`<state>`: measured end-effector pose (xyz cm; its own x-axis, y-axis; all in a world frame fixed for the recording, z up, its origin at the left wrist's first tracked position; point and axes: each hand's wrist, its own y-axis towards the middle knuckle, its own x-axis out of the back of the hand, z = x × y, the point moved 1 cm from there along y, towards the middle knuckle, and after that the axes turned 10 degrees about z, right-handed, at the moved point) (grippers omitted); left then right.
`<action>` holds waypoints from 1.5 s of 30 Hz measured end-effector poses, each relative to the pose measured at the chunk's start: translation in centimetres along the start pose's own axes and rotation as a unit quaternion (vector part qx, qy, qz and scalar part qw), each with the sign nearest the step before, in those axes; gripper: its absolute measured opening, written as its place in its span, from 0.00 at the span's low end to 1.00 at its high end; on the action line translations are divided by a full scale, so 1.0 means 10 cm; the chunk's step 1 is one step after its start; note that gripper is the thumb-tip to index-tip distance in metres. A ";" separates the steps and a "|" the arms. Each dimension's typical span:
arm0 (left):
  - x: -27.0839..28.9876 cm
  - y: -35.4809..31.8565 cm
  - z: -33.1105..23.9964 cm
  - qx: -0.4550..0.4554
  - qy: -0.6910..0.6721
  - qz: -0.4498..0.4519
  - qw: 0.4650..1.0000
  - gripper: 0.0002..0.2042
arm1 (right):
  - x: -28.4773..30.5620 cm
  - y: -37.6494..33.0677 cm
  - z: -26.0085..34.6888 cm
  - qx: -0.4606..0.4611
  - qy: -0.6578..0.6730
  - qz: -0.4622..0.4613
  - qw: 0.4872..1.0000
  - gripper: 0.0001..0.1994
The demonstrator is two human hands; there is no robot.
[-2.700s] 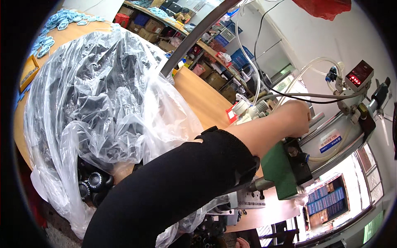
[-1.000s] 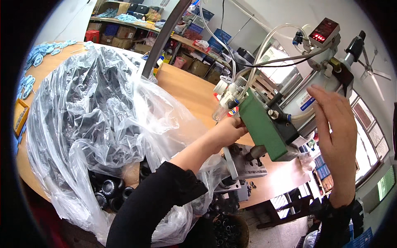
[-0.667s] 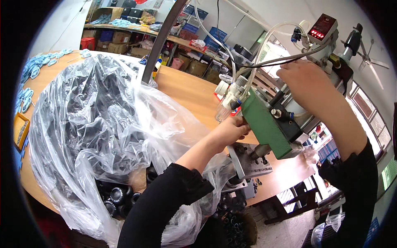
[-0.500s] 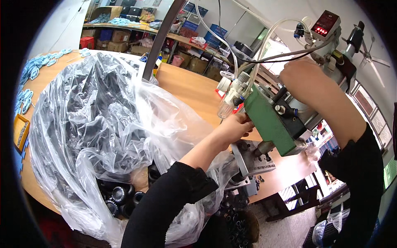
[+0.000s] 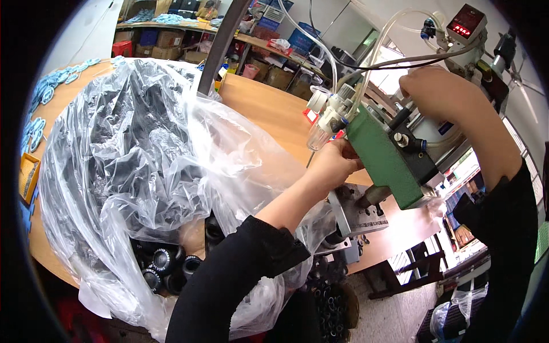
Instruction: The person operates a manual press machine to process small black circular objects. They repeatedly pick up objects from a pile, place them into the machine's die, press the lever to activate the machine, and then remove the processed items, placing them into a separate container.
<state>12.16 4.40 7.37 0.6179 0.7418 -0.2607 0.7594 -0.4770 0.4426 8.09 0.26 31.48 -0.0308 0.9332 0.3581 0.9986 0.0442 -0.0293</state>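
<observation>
A bench press with a green body (image 5: 386, 157) stands tilted in the view, right of the middle. My left hand (image 5: 336, 164) is at the near left side of the green body. Its fingers are bent inward and partly hidden, so what they hold does not show. Higher up, my right hand (image 5: 437, 97) is closed against the upper part of the press, its fingertips out of sight behind the hand. Below the green body, a metal shaft (image 5: 374, 197) meets a grey metal block (image 5: 360, 214). Clear air tubes (image 5: 374, 54) run above my hands.
A large clear plastic bag (image 5: 126, 148) covers the left of the wooden table (image 5: 257, 114). Black round caps (image 5: 164, 258) show at its lower edge. Several black rings (image 5: 330, 308) fill a container below the press. A yellow tray (image 5: 28, 177) and light-blue loops (image 5: 48, 91) lie far left.
The whole view has shifted a little, so the press and table sit slightly higher, the press also further right. Both hands keep about the same places on the press.
</observation>
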 end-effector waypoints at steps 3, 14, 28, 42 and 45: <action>-0.04 0.05 0.05 0.006 0.013 -0.057 0.998 0.10 | 0.05 -0.05 0.04 0.001 0.008 0.024 1.000 0.19; 0.03 0.12 0.15 0.022 0.086 0.004 0.996 0.10 | -0.17 -0.02 -0.01 -0.063 -0.027 -0.045 0.997 0.15; -0.02 0.02 0.05 -0.027 0.067 -0.030 0.997 0.24 | -0.22 0.03 -0.13 -0.033 0.030 -0.136 0.990 0.13; 0.01 0.07 0.20 0.036 0.089 -0.018 0.995 0.17 | -0.32 0.01 0.07 -0.118 -0.043 -0.151 0.981 0.13; 0.01 0.06 0.17 0.052 0.080 -0.012 0.995 0.16 | -0.23 0.02 0.11 -0.145 -0.013 -0.088 0.985 0.18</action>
<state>12.98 3.38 6.10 0.5658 0.8148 -0.1262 0.7952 -0.4987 0.3448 8.27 -1.47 29.62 -0.2013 0.9295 0.3091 0.9480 0.1056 0.3001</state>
